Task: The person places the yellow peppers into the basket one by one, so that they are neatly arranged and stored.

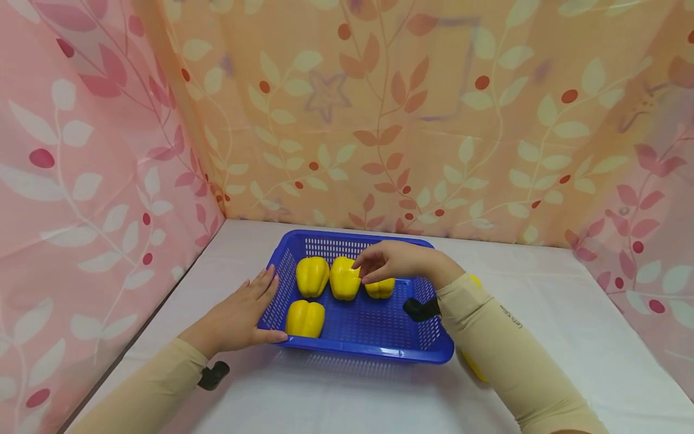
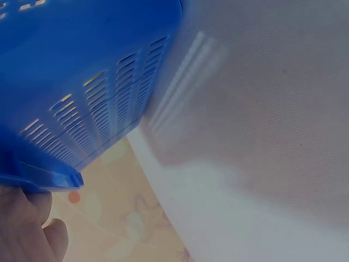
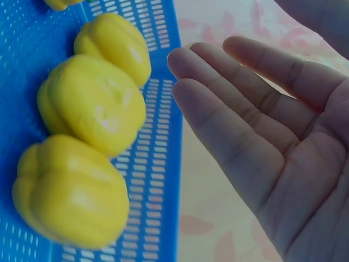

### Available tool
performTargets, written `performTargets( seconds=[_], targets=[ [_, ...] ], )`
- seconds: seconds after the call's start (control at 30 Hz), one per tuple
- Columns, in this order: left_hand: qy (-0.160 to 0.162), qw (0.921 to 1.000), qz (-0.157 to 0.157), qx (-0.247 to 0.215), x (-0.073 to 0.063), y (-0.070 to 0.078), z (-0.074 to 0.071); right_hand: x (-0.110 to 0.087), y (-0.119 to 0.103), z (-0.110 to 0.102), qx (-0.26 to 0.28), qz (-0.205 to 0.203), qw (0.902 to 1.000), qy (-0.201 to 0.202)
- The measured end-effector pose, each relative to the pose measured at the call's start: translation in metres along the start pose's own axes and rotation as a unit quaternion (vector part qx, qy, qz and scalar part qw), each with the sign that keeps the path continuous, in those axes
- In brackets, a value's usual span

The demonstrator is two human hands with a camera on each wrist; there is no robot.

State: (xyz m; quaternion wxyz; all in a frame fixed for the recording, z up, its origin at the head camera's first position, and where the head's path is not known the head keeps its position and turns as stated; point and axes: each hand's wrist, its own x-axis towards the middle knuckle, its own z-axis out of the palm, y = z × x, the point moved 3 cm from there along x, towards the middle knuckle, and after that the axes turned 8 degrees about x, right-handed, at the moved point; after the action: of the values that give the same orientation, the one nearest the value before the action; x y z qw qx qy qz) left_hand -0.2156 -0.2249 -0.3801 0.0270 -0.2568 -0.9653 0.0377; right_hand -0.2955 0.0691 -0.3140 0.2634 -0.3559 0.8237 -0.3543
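A blue plastic basket with slotted walls stands on the white tabletop. Three yellow bell peppers sit in a row toward its back: a left one, a middle one and a right one, partly covered by the right hand. A fourth bell pepper lies in the near left corner. My left hand rests on the basket's left corner, fingers straight along the rim, thumb on the front edge. Above the row, my right hand hovers with loosely bent fingers, holding nothing; the right wrist view shows its palm bare.
Right of the basket, yellow objects show on the white cloth, mostly hidden by the right forearm. Leaf-patterned curtains close off the back and both sides. Each wrist carries a small black device.
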Motion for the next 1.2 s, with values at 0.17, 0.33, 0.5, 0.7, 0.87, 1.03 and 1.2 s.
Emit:
performTargets(
  seconds=[0.17,0.33,0.5,0.7,0.87,1.03,1.2],
  targets=[
    [-0.001,1.0000,0.003,-0.001,0.000,0.001,-0.001,-0.020,0.002,-0.007,-0.006,0.006,0.9999,0.006],
    [0.000,1.0000,0.001,0.002,0.001,0.000,-0.002,-0.036,0.003,-0.015,-0.010,0.009,0.9998,0.014],
    [-0.004,1.0000,0.001,0.003,0.001,0.000,-0.001,-0.053,0.007,-0.021,-0.016,0.010,0.9996,0.023],
    [-0.005,1.0000,0.001,0.002,0.001,0.001,-0.002,-0.075,0.019,-0.026,-0.017,0.025,0.9988,0.037],
    [-0.003,1.0000,0.000,-0.001,0.000,0.001,-0.001,-0.093,0.027,-0.029,-0.010,0.044,0.9979,0.047],
    [-0.008,1.0000,-0.003,0.000,0.000,0.000,0.000,-0.114,0.038,-0.031,0.003,0.057,0.9972,0.050],
    [-0.012,0.9999,-0.005,0.000,0.000,-0.001,0.001,-0.135,0.055,-0.031,0.015,0.068,0.9964,0.049]
  ],
)
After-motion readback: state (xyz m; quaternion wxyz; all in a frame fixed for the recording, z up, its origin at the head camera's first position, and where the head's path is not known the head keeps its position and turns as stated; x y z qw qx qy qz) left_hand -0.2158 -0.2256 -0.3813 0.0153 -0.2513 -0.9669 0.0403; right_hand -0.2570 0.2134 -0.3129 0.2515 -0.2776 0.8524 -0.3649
